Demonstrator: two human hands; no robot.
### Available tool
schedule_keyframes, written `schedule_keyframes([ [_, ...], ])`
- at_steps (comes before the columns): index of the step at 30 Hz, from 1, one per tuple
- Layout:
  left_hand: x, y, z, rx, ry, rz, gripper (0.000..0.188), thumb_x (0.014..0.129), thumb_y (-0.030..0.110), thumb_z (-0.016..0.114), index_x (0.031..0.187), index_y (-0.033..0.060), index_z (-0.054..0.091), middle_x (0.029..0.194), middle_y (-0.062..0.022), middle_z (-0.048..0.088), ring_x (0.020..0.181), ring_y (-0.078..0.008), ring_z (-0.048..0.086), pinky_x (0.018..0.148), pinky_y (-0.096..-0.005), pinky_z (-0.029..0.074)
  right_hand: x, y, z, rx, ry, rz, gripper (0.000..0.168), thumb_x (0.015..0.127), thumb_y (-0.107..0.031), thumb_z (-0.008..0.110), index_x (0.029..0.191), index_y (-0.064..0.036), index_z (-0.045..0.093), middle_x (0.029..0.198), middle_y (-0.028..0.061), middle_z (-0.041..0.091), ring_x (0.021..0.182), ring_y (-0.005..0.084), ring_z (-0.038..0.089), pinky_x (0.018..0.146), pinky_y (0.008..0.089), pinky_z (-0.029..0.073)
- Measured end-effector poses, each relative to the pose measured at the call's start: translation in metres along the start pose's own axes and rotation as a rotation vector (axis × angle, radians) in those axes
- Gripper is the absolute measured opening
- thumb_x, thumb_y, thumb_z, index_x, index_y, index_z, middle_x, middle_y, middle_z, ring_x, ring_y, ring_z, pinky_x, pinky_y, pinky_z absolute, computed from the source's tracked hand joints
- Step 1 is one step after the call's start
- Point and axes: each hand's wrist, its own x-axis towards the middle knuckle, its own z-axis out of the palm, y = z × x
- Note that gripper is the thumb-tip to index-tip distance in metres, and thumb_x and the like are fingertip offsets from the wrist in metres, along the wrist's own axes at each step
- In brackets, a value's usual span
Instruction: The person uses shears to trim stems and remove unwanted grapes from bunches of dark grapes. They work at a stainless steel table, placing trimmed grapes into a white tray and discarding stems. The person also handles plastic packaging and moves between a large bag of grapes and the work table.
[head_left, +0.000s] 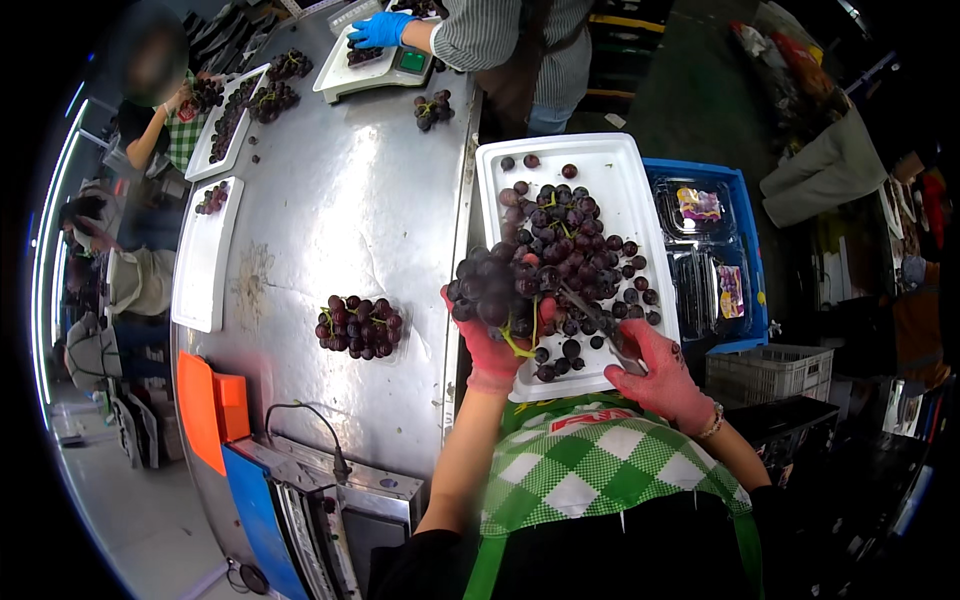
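Note:
My left hand, in a pink glove, holds up a bunch of dark purple grapes with a green stem hanging below. In my right hand, also gloved in pink, is a pair of small scissors, its blades pointing into the grapes. Beneath both hands lies a white plastic tray, holding a larger heap of grapes and several loose ones. To the left, a grape bunch sits in a clear plastic container on the metal table.
Right of the tray, a blue crate holds clear lidded punnets. A heat-sealing machine stands at the table's near end. Across it, a co-worker's blue-gloved hand is over a weighing scale. Another person handles grapes beside white trays.

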Motion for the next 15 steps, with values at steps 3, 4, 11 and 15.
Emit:
schedule_keyframes([
  [3, 0.0, 0.002, 0.0, 0.019, 0.007, -0.001, 0.054, 0.081, 0.05, 0.055, 0.124, 0.0182, 0.052, 0.124, -0.0012, 0.051, 0.114, -0.0221, 0.043, 0.095, -0.0405, 0.027, -0.007, 0.003, 0.005, 0.015, -0.018, 0.033, 0.05, 0.072, -0.018, 0.072, 0.113, -0.001, 0.049, 0.097, 0.0115, 0.059, 0.088, 0.0171, 0.058, 0.081, 0.0306, 0.047],
  [4, 0.0, 0.003, 0.001, 0.033, 0.009, 0.004, 0.052, 0.08, 0.049, 0.055, 0.123, 0.0187, 0.052, 0.124, -0.0009, 0.051, 0.113, -0.0222, 0.043, 0.095, -0.0407, 0.027, -0.009, 0.009, 0.008, 0.007, -0.008, 0.035, 0.049, 0.073, -0.021, 0.071, 0.112, -0.001, 0.05, 0.095, 0.0115, 0.06, 0.085, 0.0181, 0.059, 0.078, 0.0301, 0.047],
  [11, -0.008, 0.004, -0.002, -0.71, 0.051, -0.255, 0.06, 0.085, 0.055, 0.043, 0.13, 0.015, 0.04, 0.126, -0.0069, 0.049, 0.114, -0.0223, 0.047, 0.093, -0.0394, 0.041, -0.003, -0.004, 0.01, -0.133, -0.115, 0.162, 0.049, 0.076, -0.029, 0.069, 0.112, -0.001, 0.051, 0.098, 0.0134, 0.06, 0.085, 0.0195, 0.059, 0.077, 0.0311, 0.047],
  [15, -0.009, 0.004, 0.0, 0.163, 0.078, -0.097, 0.051, 0.082, 0.035, 0.058, 0.128, 0.0163, 0.045, 0.125, -0.0023, 0.051, 0.116, -0.0211, 0.045, 0.099, -0.0344, 0.033, -0.002, 0.004, 0.017, -0.06, -0.085, 0.137, 0.05, 0.076, -0.038, 0.067, 0.109, -0.003, 0.053, 0.092, 0.0135, 0.062, 0.081, 0.0237, 0.061, 0.075, 0.0336, 0.047],
])
